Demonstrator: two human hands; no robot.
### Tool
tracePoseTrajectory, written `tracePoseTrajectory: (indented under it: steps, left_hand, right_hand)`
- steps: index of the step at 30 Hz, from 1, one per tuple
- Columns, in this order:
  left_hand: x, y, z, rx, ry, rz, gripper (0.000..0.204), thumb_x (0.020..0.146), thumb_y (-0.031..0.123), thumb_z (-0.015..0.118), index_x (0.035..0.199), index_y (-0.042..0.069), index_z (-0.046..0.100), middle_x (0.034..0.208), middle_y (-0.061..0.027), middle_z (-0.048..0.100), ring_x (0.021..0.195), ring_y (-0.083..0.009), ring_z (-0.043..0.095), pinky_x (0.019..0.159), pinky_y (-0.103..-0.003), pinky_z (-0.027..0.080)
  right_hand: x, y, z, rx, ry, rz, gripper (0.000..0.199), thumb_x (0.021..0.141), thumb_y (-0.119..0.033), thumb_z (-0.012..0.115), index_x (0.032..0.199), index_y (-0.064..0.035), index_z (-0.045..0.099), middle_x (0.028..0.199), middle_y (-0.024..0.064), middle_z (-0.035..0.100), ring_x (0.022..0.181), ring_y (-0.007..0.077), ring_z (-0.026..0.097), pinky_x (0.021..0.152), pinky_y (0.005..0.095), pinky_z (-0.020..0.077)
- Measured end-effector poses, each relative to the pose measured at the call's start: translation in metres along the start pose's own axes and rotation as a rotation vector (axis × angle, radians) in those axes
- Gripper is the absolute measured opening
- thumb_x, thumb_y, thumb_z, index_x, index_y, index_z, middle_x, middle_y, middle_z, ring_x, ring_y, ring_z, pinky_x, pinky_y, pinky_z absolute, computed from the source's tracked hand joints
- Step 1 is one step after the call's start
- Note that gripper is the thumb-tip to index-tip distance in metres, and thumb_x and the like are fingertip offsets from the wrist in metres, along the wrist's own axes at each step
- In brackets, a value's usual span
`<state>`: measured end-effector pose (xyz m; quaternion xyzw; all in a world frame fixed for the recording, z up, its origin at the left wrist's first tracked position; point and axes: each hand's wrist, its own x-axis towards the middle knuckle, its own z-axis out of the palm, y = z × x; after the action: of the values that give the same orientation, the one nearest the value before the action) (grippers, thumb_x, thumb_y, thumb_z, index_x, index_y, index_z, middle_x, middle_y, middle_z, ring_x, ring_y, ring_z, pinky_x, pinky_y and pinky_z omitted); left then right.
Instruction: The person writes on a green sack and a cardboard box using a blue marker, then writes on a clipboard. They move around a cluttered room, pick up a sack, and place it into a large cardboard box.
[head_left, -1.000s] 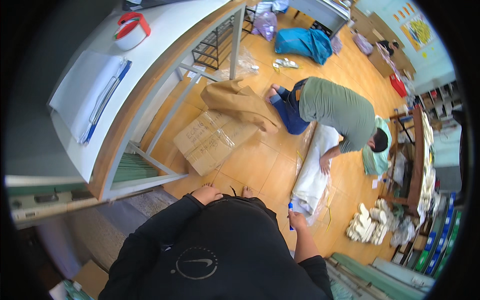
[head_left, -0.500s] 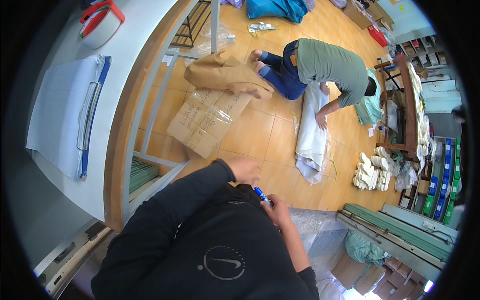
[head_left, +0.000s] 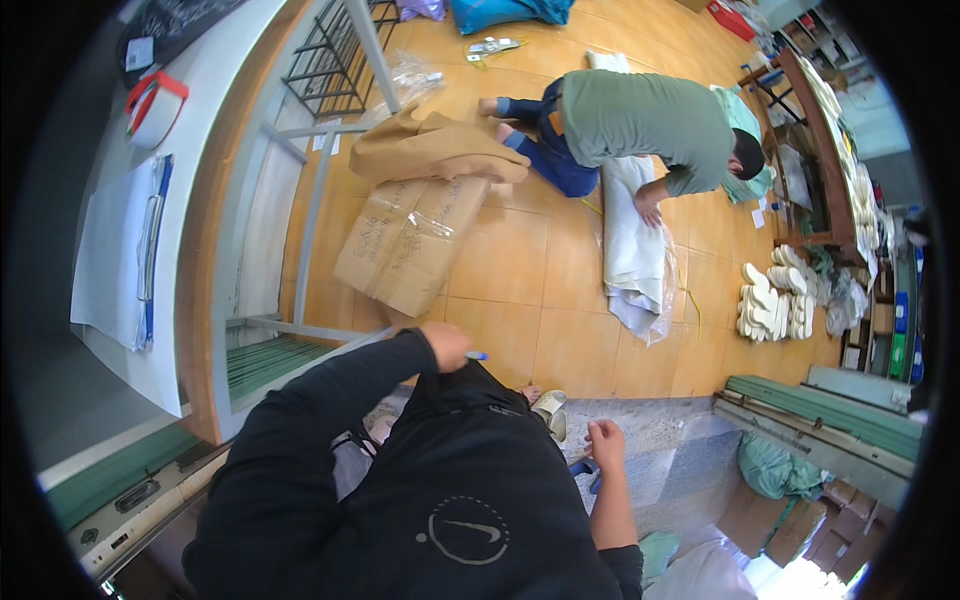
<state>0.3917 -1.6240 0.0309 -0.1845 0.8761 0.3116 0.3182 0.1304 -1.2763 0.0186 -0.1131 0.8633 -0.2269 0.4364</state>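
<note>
Your left hand (head_left: 447,345) is raised in front of your chest, fingers curled shut around a blue pen (head_left: 474,355) whose tip pokes out to the right. Your right hand (head_left: 605,442) hangs lower at your side, over the grey floor (head_left: 670,440); its fingers are bent near a small dark blue thing (head_left: 585,468), but you cannot tell whether that grip has hold of it. Your black top (head_left: 450,500) fills the lower middle. Ahead on the tan floor lies a flat cardboard box (head_left: 410,240), with a brown paper bag (head_left: 430,150) just beyond it. Farther off, another person (head_left: 640,120) kneels, one hand on a white sheet (head_left: 630,240). The bench (head_left: 190,160) runs along your left, carrying a clipboard (head_left: 125,240).
</note>
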Motion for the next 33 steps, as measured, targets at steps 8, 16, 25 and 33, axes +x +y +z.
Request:
tracePoseTrajectory:
  steps: [8,16,25,33]
  left_hand:
    - [-0.032,0.057,-0.005,-0.079,-0.079,-0.133,0.035,0.081,0.038,0.063,0.094,0.008,0.076,0.083,-0.023,0.069,0.079,-0.0396,0.068,0.076,-0.047,0.054]
    - [-0.027,0.145,-0.019,0.118,-0.098,-0.259,0.029,0.079,0.034,0.064,0.087,0.009,0.076,0.084,-0.0211,0.07,0.08,-0.0384,0.069,0.078,-0.046,0.055]
    - [0.039,0.109,0.009,0.152,0.06,-0.011,0.033,0.083,0.029,0.062,0.099,0.003,0.073,0.091,-0.0247,0.068,0.09,-0.0402,0.066,0.083,-0.048,0.052]
    - [0.23,-0.016,0.025,0.41,-0.234,0.074,0.035,0.088,0.033,0.059,0.104,0.005,0.072,0.1,-0.0242,0.068,0.098,-0.0402,0.066,0.083,-0.046,0.052]
  right_hand:
    - [-0.009,0.168,-0.051,0.179,0.086,0.34,0.028,0.09,-0.026,0.063,0.095,0.0019,0.067,0.072,0.0108,0.069,0.053,0.0172,0.065,0.047,0.0317,0.051]
    - [-0.011,0.223,-0.076,0.308,0.121,0.281,0.029,0.09,-0.027,0.062,0.094,0.0011,0.068,0.072,0.0085,0.068,0.052,0.0161,0.063,0.047,0.0301,0.0505]
    - [-0.001,0.22,-0.087,0.327,0.313,0.307,0.036,0.084,-0.039,0.062,0.097,-0.0078,0.073,0.1,0.018,0.071,0.098,0.0353,0.066,0.086,0.0435,0.0517]
    - [-0.075,0.175,0.001,0.437,0.603,0.403,0.032,0.083,-0.037,0.063,0.093,-0.0082,0.073,0.095,0.0188,0.071,0.092,0.0361,0.067,0.083,0.0441,0.0525]
